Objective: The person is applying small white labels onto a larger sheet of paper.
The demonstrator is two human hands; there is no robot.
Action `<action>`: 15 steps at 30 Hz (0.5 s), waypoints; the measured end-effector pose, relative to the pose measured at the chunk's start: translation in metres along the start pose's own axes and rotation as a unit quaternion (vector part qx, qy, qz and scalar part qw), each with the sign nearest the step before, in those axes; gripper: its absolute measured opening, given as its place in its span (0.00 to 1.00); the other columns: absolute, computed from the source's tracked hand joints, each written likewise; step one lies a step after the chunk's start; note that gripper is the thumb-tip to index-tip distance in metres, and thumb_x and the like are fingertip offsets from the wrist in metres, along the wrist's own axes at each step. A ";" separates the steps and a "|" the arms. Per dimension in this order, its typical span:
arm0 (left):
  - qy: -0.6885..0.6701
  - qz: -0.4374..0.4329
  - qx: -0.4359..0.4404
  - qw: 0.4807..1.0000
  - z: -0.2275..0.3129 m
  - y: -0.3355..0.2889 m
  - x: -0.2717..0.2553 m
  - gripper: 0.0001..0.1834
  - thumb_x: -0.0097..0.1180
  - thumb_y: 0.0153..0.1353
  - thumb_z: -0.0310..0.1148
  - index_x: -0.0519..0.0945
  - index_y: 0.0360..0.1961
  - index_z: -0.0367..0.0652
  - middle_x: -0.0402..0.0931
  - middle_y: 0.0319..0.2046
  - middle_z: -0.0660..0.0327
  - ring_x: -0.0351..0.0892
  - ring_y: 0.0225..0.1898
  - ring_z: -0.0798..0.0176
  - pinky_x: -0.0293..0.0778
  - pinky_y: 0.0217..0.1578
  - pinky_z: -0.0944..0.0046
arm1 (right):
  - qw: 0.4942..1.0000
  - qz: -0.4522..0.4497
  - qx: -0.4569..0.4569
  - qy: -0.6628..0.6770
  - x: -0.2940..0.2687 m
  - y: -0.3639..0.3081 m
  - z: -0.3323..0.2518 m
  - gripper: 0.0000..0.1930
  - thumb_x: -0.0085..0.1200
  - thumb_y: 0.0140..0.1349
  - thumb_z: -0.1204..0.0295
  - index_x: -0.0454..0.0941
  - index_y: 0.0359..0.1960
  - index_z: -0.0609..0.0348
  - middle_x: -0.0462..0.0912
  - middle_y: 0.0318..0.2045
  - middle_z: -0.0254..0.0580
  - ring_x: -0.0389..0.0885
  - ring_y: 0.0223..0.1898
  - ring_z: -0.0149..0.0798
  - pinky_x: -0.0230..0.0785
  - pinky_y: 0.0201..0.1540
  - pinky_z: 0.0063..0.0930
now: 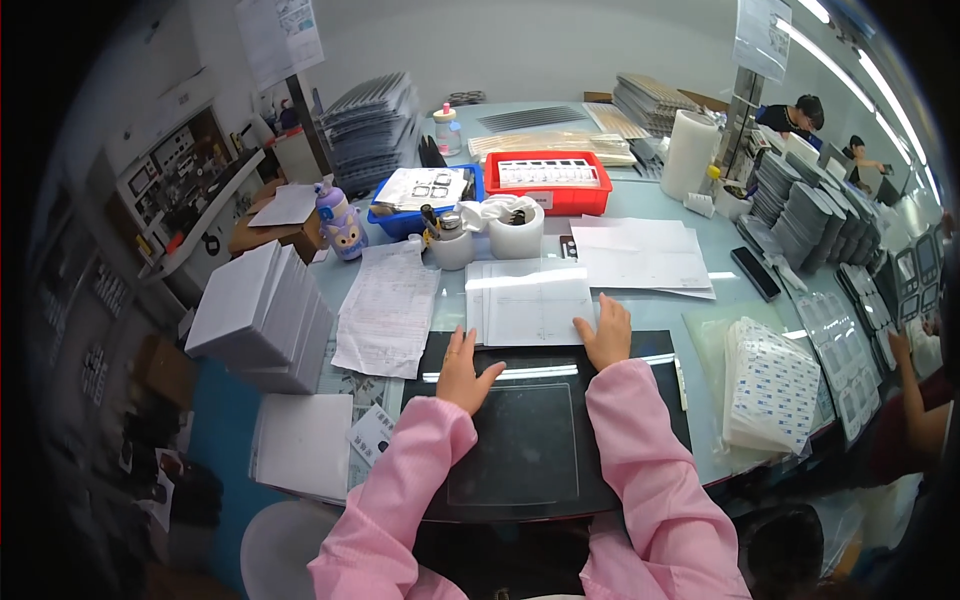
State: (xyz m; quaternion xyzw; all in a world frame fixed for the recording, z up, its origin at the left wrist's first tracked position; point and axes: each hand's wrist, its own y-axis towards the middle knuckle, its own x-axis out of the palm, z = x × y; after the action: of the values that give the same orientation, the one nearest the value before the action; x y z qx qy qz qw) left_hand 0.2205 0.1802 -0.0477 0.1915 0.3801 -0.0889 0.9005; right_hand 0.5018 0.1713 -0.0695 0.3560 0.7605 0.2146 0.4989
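Observation:
A small stack of white paper sheets (pixel 532 305) lies on the table just beyond a black mat (pixel 640 440). My left hand (pixel 466 374) is by the stack's near left corner, fingers apart, with nothing in it. At the near right corner is my right hand (pixel 606 335), its thumb at the stack's edge and its other fingers stretched out. Whether either hand presses on the sheets is hard to tell. Between my forearms, a clear rectangular plate (pixel 515 450) rests on the mat.
Left are a creased written sheet (pixel 388 305) and a tall stack of white boxes (pixel 240 305). Behind stand white pots (pixel 516 236) of tools, a blue bin (pixel 385 212) and a red bin (pixel 560 204). Right lie a phone (pixel 755 274) and white packets (pixel 775 385). Other people work farther right.

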 end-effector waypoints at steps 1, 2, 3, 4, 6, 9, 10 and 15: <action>-0.002 0.000 -0.031 1.000 0.000 0.010 0.004 0.46 0.69 0.55 0.48 0.64 0.68 0.32 0.57 0.69 0.38 0.60 0.70 0.42 0.58 0.68 0.53 | 0.996 -0.079 0.036 0.017 -0.002 0.003 0.004 0.30 0.59 0.61 0.61 0.69 0.61 0.66 0.79 0.50 0.53 0.74 0.54 0.52 0.64 0.57 0.44; 0.000 -0.001 -0.030 1.000 -0.002 0.020 0.006 0.46 0.69 0.55 0.48 0.64 0.68 0.32 0.57 0.69 0.38 0.60 0.70 0.42 0.58 0.68 0.53 | 0.984 -0.158 0.070 0.036 -0.003 0.004 0.005 0.30 0.59 0.62 0.61 0.69 0.62 0.66 0.78 0.52 0.53 0.73 0.55 0.51 0.64 0.57 0.43; 0.005 -0.015 -0.040 0.999 -0.005 0.029 0.008 0.47 0.69 0.54 0.49 0.64 0.68 0.33 0.59 0.68 0.38 0.60 0.69 0.42 0.58 0.68 0.54 | 0.984 -0.158 0.072 0.037 -0.002 0.003 0.004 0.30 0.59 0.62 0.61 0.69 0.62 0.66 0.78 0.52 0.53 0.73 0.55 0.51 0.64 0.57 0.43; 0.007 -0.030 -0.050 0.998 -0.003 0.036 0.010 0.48 0.69 0.53 0.50 0.64 0.68 0.33 0.61 0.67 0.38 0.61 0.69 0.42 0.58 0.68 0.54 | 0.982 -0.179 0.044 0.043 -0.003 0.003 0.004 0.30 0.58 0.63 0.60 0.69 0.63 0.65 0.78 0.54 0.53 0.72 0.58 0.50 0.62 0.58 0.44; 0.018 -0.033 -0.045 0.998 0.000 0.043 0.017 0.46 0.69 0.52 0.50 0.67 0.66 0.33 0.64 0.65 0.39 0.62 0.68 0.43 0.60 0.67 0.54 | 0.978 -0.203 0.016 0.050 -0.002 0.003 -0.002 0.30 0.57 0.64 0.60 0.68 0.63 0.64 0.77 0.56 0.53 0.70 0.60 0.49 0.60 0.59 0.45; 0.073 0.026 -0.037 0.996 -0.006 0.045 0.029 0.39 0.70 0.53 0.49 0.74 0.61 0.35 0.69 0.63 0.43 0.68 0.64 0.44 0.64 0.64 0.54 | 0.975 -0.216 -0.017 0.055 0.001 0.000 -0.006 0.32 0.53 0.67 0.54 0.66 0.65 0.63 0.74 0.60 0.54 0.66 0.66 0.49 0.52 0.65 0.48; 0.073 0.022 -0.037 0.996 -0.008 0.044 0.030 0.39 0.70 0.53 0.49 0.74 0.61 0.35 0.69 0.63 0.43 0.68 0.64 0.44 0.64 0.64 0.54 | 0.974 -0.218 -0.013 0.055 0.000 0.001 -0.006 0.32 0.53 0.67 0.54 0.66 0.65 0.63 0.74 0.60 0.54 0.66 0.66 0.49 0.52 0.65 0.48; 0.047 0.081 -0.011 0.996 -0.024 0.045 0.027 0.33 0.71 0.52 0.42 0.78 0.57 0.36 0.75 0.58 0.47 0.73 0.60 0.46 0.68 0.60 0.55 | 0.965 -0.244 -0.041 0.085 -0.008 0.002 -0.008 0.37 0.63 0.59 0.55 0.66 0.65 0.65 0.74 0.62 0.52 0.70 0.63 0.52 0.54 0.67 0.43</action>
State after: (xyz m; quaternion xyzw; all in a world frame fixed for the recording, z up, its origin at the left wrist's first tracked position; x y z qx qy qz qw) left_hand 0.2375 0.2305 -0.0698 0.2157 0.4062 -0.0026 0.8880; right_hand 0.4972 0.1671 -0.0600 0.1189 0.8546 0.1472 0.4836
